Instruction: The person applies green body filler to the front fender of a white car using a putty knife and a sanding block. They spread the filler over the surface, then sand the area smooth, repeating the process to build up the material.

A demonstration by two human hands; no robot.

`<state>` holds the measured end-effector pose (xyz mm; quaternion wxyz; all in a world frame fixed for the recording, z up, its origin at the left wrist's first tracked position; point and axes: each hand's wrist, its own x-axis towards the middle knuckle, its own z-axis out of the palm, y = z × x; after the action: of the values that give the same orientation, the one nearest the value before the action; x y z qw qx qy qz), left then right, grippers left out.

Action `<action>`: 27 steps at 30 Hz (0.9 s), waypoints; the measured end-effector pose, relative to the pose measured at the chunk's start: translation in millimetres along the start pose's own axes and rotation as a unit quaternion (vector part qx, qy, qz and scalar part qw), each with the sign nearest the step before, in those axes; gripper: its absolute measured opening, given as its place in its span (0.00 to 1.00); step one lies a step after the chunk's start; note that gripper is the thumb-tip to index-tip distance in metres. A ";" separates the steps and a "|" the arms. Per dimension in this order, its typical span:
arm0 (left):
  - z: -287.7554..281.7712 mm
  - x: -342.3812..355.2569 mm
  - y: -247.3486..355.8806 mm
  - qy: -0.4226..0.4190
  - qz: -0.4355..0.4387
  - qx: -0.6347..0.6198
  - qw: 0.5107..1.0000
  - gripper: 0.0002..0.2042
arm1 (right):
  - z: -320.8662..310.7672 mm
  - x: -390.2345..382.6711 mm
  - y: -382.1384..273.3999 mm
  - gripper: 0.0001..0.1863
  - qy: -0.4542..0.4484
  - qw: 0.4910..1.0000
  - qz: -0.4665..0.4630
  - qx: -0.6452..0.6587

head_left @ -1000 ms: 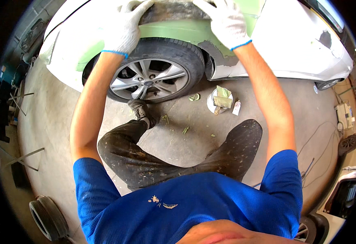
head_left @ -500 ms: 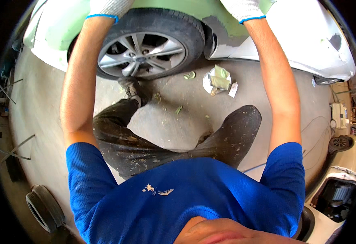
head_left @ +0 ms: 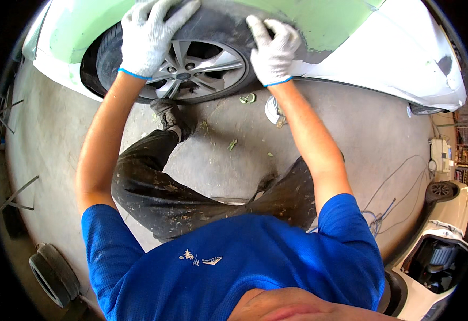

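Observation:
Both my hands wear white knit gloves with blue cuffs. My left hand (head_left: 149, 38) lies over the upper left of the wheel and the arch edge, its fingers spread and nothing seen in them. My right hand (head_left: 275, 49) is at the right side of the wheel arch, fingers apart, and nothing shows in it. Between them is the car's tyre (head_left: 218, 24) with its silver alloy rim (head_left: 220, 64). Above it, the body panel (head_left: 330, 18) is pale green with grey patches. Whether the fingertips touch the panel or the tyre, I cannot tell.
On the floor by the wheel sit a white round lid or can (head_left: 271, 109), partly behind my right forearm, and a green tape ring (head_left: 248, 98). My shoe (head_left: 168, 113) is close to the tyre. Loose tyres (head_left: 54, 275), a hose (head_left: 381, 216) and a beige car (head_left: 442, 235) lie farther off.
Both hands have come down from the top edge to the wheel arch, and the right one has also swung left. The right forearm now covers part of the items on the floor.

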<state>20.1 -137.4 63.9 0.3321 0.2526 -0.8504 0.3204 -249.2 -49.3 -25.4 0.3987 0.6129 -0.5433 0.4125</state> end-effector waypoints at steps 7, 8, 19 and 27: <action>-37.7 -3.6 19.7 -0.022 0.014 -0.056 0.998 0.30 | -52.2 15.0 -3.2 0.23 -0.060 0.998 -0.029 0.022; -43.0 8.3 19.8 -0.004 0.003 -0.044 0.999 0.32 | -62.8 31.8 3.5 0.24 -0.047 0.998 -0.041 0.015; -43.4 120.2 5.1 0.049 -0.059 -0.017 0.997 0.35 | -78.2 184.8 100.5 0.33 -0.082 0.973 -0.193 -0.094; -27.4 120.5 5.3 0.069 -0.058 -0.016 0.996 0.35 | -63.3 177.4 102.0 0.34 -0.086 0.976 -0.173 -0.098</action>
<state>-50.7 -140.5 165.2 0.4123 0.2733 -0.8143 0.3037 -342.9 -59.1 166.9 0.4739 0.6892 -0.4987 0.2277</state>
